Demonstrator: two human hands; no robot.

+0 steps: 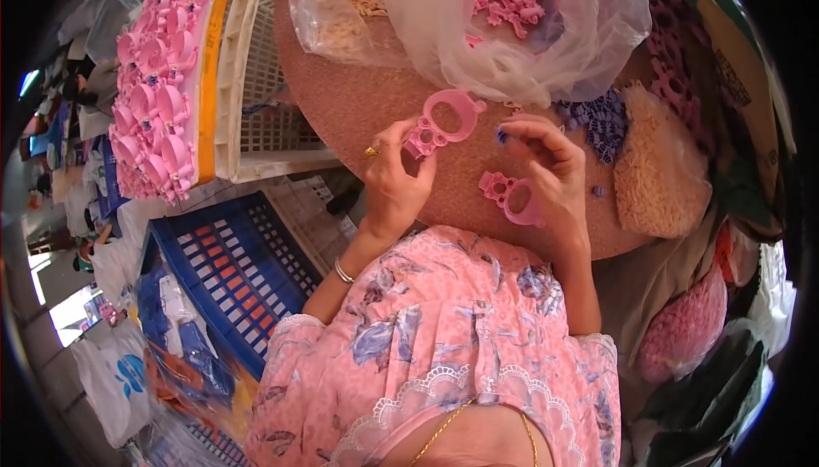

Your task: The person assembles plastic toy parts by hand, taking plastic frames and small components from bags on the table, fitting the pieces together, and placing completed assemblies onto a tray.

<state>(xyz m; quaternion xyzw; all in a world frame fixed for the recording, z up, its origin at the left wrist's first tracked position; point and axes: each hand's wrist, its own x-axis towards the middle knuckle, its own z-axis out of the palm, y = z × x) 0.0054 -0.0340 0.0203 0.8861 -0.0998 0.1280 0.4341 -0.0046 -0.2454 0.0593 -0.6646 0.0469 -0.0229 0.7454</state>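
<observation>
My left hand (398, 179) grips a pink plastic piece (455, 115) by its narrow end; a large ring and smaller holes show beyond the fingers. Between the thumb and fingertips of my right hand (554, 164) is a small dark blue plastic part (502, 135), a short way to the right of the pink piece and apart from it. A second pink ring piece (512, 198) lies on the round table beside my right wrist, partly covered by it. A loose blue part (599, 191) rests on the table to the right.
A clear bag (546, 83) with pink parts and a bag of beige parts (350, 6) lie at the back. On the right are a blue pile (601, 121) and a beige bag (661, 168). Crates (256, 66) with pink pieces (153, 100) stand left, above a blue basket (230, 266).
</observation>
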